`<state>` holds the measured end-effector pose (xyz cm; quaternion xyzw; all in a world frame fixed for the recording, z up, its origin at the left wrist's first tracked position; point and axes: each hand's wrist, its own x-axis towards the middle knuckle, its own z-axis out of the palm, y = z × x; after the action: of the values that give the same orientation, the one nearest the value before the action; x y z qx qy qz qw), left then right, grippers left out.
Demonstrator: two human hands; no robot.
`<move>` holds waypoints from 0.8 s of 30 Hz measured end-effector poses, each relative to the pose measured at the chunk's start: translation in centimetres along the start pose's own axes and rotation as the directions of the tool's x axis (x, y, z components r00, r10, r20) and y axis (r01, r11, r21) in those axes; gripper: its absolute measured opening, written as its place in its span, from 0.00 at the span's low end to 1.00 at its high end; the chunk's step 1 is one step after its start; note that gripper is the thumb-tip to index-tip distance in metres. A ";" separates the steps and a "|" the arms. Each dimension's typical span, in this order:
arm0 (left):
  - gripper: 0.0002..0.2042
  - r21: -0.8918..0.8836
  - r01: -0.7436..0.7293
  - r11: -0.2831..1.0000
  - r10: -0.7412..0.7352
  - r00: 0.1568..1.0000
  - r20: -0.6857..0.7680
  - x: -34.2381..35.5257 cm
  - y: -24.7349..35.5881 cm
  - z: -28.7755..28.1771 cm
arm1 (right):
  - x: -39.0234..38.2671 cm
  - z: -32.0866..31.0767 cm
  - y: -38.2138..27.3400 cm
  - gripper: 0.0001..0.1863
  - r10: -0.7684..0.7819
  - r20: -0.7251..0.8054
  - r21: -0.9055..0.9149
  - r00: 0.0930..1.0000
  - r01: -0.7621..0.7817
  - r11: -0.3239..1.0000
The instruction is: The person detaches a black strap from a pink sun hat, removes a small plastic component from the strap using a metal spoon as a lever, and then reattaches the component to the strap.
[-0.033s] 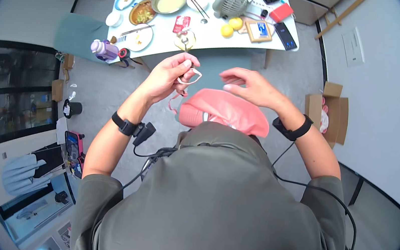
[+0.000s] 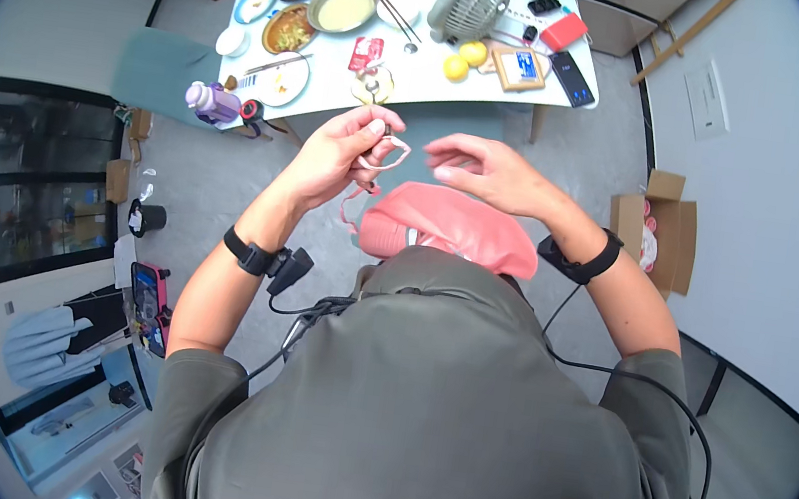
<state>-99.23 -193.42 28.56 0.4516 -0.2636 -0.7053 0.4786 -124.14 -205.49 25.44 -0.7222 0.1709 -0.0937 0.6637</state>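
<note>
Between thumb and fingers, my left hand (image 2: 344, 149) pinches a pale looped strap (image 2: 398, 155), its loop hanging toward the right. A small dark piece shows at the fingertips, too little of it visible to name. To the right, my right hand (image 2: 481, 167) is held open, fingers loosely bent, with nothing in it and a gap between it and the strap. Below both hands, against the front of my body, lies a pink item of smooth, folded material (image 2: 453, 224), perhaps a bag. A thin pink strap (image 2: 350, 205) dangles at its left side below my left hand.
Ahead stands a white table (image 2: 422, 81) with a pan (image 2: 343, 6), a plate (image 2: 285, 81), a fan (image 2: 469, 1), yellow fruit (image 2: 456, 67), a phone (image 2: 570, 78) and a purple bottle (image 2: 211, 102). An open cardboard box (image 2: 627, 229) sits right. Cables (image 2: 682, 403) run from my wrists.
My right hand has moved a little left, closer to my left hand. My left hand keeps its pinch on the strap. The whole view has shifted slightly.
</note>
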 end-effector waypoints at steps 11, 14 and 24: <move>0.12 0.073 -0.152 0.986 0.152 0.988 -0.004 -2.0 4.5 4.8 | 1.6 0.1 -9.9 0.13 0.121 -0.046 0.327 0.992 -0.100 0.940; 0.15 0.052 -0.146 0.988 0.147 0.989 -0.026 -2.7 5.9 5.9 | 1.1 -0.3 -10.6 0.12 0.034 -0.123 0.324 0.992 0.007 0.946; 0.14 0.040 -0.170 0.985 0.164 0.980 0.115 -3.4 6.7 6.4 | -0.5 -0.9 -11.5 0.13 -0.084 -0.173 0.558 0.981 0.168 0.812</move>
<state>-101.57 -193.45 38.20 0.3996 -0.3440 -0.6800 0.5095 -123.50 -205.50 37.01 -0.4920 0.1328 -0.2350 0.8277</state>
